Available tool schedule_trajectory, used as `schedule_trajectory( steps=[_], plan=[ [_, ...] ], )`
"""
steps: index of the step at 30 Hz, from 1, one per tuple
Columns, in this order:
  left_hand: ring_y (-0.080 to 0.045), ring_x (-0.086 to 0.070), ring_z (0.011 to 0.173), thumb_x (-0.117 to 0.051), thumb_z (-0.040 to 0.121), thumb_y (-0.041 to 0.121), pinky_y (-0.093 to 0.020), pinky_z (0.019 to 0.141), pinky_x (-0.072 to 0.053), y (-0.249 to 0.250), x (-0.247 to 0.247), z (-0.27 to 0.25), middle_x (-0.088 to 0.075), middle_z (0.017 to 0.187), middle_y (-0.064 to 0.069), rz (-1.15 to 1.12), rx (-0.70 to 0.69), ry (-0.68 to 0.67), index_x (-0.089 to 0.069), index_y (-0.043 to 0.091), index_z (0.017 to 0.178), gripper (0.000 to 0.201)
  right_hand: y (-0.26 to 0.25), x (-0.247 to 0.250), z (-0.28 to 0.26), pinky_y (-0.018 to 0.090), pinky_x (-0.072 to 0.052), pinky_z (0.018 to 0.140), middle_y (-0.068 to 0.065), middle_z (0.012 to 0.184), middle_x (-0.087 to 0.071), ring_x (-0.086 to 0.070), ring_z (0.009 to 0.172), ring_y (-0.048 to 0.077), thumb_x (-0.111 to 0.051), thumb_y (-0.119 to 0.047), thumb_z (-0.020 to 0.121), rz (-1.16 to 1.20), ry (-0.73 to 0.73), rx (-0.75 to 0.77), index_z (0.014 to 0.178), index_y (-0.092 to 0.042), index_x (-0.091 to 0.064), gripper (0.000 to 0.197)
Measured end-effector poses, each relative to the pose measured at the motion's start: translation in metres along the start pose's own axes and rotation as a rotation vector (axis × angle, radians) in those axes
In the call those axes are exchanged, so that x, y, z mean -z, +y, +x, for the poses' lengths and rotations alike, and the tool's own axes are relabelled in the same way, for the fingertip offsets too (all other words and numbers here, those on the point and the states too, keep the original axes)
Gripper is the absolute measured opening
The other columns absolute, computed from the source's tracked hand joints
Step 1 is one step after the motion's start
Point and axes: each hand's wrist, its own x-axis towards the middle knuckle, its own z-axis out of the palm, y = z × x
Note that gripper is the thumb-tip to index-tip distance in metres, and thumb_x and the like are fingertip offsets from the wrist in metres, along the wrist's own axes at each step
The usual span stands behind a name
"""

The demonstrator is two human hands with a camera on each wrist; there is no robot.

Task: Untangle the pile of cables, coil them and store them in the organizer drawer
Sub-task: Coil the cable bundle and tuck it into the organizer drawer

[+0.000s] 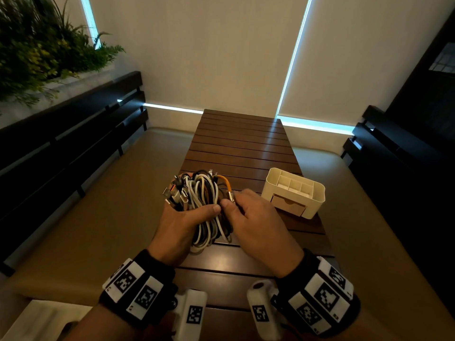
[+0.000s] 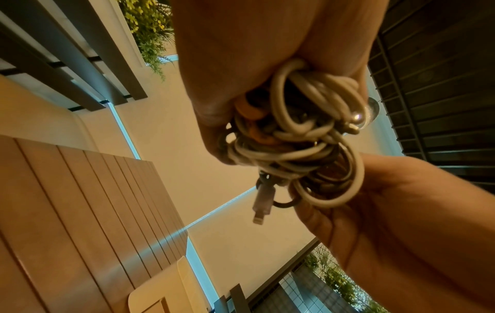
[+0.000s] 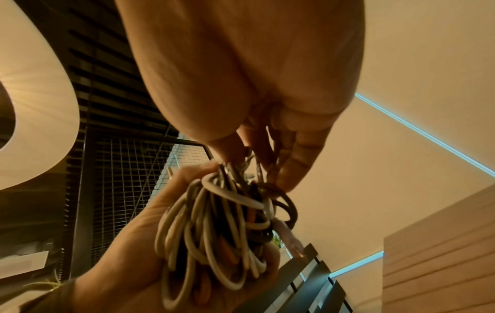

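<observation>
A tangled bundle of white, black and orange cables [image 1: 203, 205] is lifted above the slatted wooden table [image 1: 241, 143]. My left hand [image 1: 187, 217] grips the bundle [image 2: 300, 135] from the left, thumb across its front. My right hand [image 1: 248, 212] pinches an orange cable [image 1: 227, 184] at its metal plug end on the bundle's right side. In the right wrist view my right fingers [image 3: 292, 167] reach into the top of the bundle [image 3: 214, 228]. A cream desk organizer [image 1: 294, 193] with a small shut drawer [image 1: 288, 205] stands on the table to the right.
Dark slatted benches run along the left [image 1: 69, 143] and right [image 1: 394, 156] sides. A planter with green foliage [image 1: 37, 45] sits at the upper left. A white object [image 1: 44, 318] lies at the lower left.
</observation>
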Motion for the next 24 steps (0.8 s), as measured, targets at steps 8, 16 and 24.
schedule_trajectory(
  steps=[8, 16, 24],
  plan=[
    [-0.04, -0.07, 0.105, -0.07, 0.078, 0.002, -0.053, 0.085, -0.058, 0.0, -0.005, 0.003, -0.072, 0.112, -0.022, 0.002, 0.012, 0.008, -0.066, 0.003, 0.117, 0.039, -0.005, 0.0, 0.002, 0.029, -0.043, 0.08, 0.002, 0.104, -0.054, -0.053, 0.093, 0.014, -0.032, -0.026, 0.105, 0.183, -0.053, -0.106, 0.105, -0.011, -0.064, 0.036],
    [-0.045, -0.068, 0.107, -0.073, 0.077, -0.001, -0.059, 0.085, -0.058, -0.003, -0.007, 0.006, -0.069, 0.117, -0.026, -0.034, 0.047, 0.038, -0.055, 0.0, 0.13, 0.056, 0.01, 0.009, 0.013, 0.032, -0.057, 0.088, -0.001, 0.105, -0.067, -0.065, 0.095, 0.012, -0.053, -0.026, 0.102, 0.214, -0.164, -0.142, 0.101, -0.024, -0.075, 0.022],
    [-0.042, -0.07, 0.105, -0.072, 0.074, -0.001, -0.048, 0.08, -0.06, -0.002, -0.007, 0.006, -0.07, 0.114, -0.024, -0.021, 0.105, -0.077, -0.058, 0.005, 0.128, 0.056, 0.015, 0.01, 0.016, 0.013, -0.054, 0.061, -0.003, 0.09, -0.07, -0.071, 0.074, 0.005, -0.073, -0.017, 0.089, 0.411, 0.022, -0.28, 0.115, -0.021, -0.06, 0.029]
  ],
)
